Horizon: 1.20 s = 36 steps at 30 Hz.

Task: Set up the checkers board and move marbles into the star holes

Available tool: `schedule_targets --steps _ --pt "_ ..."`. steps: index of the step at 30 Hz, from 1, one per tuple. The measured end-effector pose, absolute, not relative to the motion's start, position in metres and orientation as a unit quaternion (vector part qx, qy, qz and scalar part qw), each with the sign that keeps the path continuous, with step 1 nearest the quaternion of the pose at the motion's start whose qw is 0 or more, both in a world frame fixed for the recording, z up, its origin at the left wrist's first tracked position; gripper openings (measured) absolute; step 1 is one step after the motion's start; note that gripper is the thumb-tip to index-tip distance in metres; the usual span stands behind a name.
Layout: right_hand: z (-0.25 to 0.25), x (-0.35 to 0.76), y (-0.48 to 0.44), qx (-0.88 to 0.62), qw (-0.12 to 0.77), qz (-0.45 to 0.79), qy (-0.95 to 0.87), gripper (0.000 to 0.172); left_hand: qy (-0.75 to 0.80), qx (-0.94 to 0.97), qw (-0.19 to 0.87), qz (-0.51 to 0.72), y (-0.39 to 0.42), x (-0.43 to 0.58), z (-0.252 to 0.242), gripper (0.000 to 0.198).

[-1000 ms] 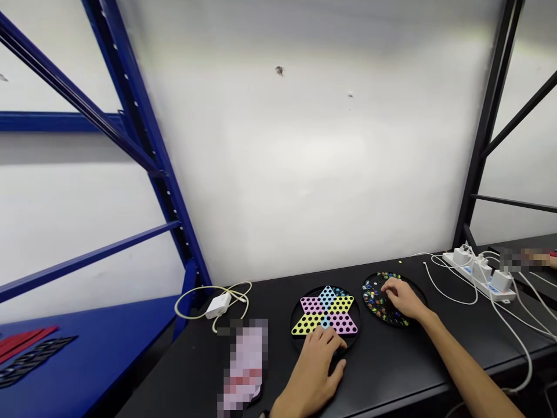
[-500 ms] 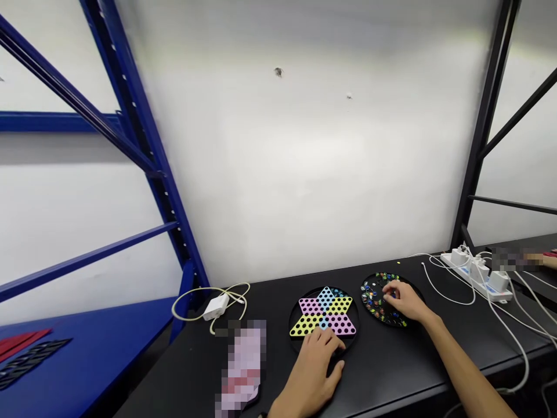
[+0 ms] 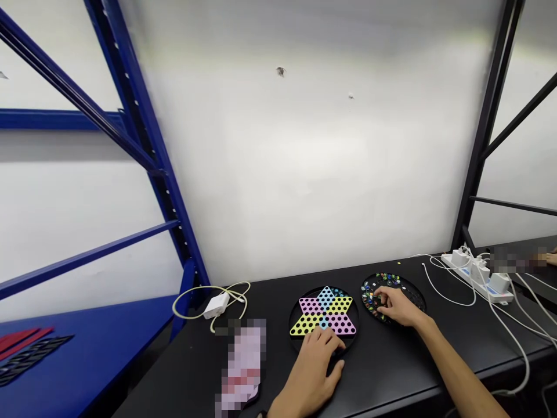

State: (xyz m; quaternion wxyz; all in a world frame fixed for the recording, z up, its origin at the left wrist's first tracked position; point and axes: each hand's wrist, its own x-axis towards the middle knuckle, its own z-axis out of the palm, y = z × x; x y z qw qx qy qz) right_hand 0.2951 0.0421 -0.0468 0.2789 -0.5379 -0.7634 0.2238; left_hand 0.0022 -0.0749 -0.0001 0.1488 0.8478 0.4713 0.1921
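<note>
Right hand (image 3: 395, 306) bends over the marbles (image 3: 371, 297)

The marbles lie scattered in a round black tray (image 3: 415, 293), mostly to the left of and beyond the right hand's fingertips. Its fingers are curled, with thumb and forefinger close together — whether they pinch a marble, I cannot tell. To the left, a colourful star-shaped board (image 3: 325, 312) sits in another round tray (image 3: 357, 317); the left hand (image 3: 314, 364) rests palm down at its near edge, loosely open, thumb apart. Farther left on the black table (image 3: 391, 371) are a pixelated pink item (image 3: 243, 363) and, beyond it, a white charger (image 3: 216, 305) with a looped cable (image 3: 187, 316). A white power strip (image 3: 478, 280) lies far right.
</note>
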Motion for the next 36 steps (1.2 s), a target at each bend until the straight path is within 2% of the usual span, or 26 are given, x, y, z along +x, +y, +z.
schedule_targets --steps 4,7,10,14,16,18,20,25,30,33,36 --pt "-0.047 0.288 0.039 -0.529 0.257 0.191 -0.786 0.015 0.47 0.85 0.145 0.19 -0.075 0.003 0.001 0.018" --pt "-0.045 0.284 0.037 -0.525 0.28 0.201 -0.779 0.012 0.469 0.851 0.143 0.189 -0.075 0.003 0.0 0.018" --pt "-0.037 0.284 0.038 -0.505 0.382 0.289 -0.718 0.017 0.467 0.852 0.142 0.192 -0.075 0.003 0.0 0.018" --pt "-0.024 0.289 0.043 -0.431 0.575 0.469 -0.513 0.038 0.463 0.852 0.145 0.196 -0.074 0.003 -0.001 0.019" --pt "-0.022 0.288 0.045 -0.417 0.597 0.528 -0.437 0.041 0.46 0.853 0.143 0.199 -0.074 0.003 -0.002 0.019" --pt "-0.024 0.285 0.045 -0.44 0.563 0.553 -0.428 0.04 0.461 0.853 0.143 0.199 -0.074 0.002 -0.002 0.019" --pt "-0.029 0.279 0.044 -0.486 0.514 0.516 -0.483 0.039 0.461 0.853 0.142 0.201 -0.074 0.002 -0.002 0.019" --pt "-0.034 0.263 0.035 -0.592 0.354 0.255 -0.678 0.041 0.459 0.855 0.135 0.199 -0.074 0.003 -0.003 0.018" --pt "-0.027 0.26 0.023 -0.658 0.199 0.12 -0.716 0.037 0.463 0.854 0.131 0.196 -0.074 0.002 -0.003 0.019" --pt "-0.025 0.261 0.02 -0.647 0.148 0.098 -0.742 0.035 0.459 0.856 0.126 0.2 -0.074 0.002 -0.003 0.018" --pt "-0.029 0.26 0.02 -0.619 0.14 0.109 -0.765 0.031 0.461 0.856 0.123 0.201 -0.074 0.002 -0.003 0.018"
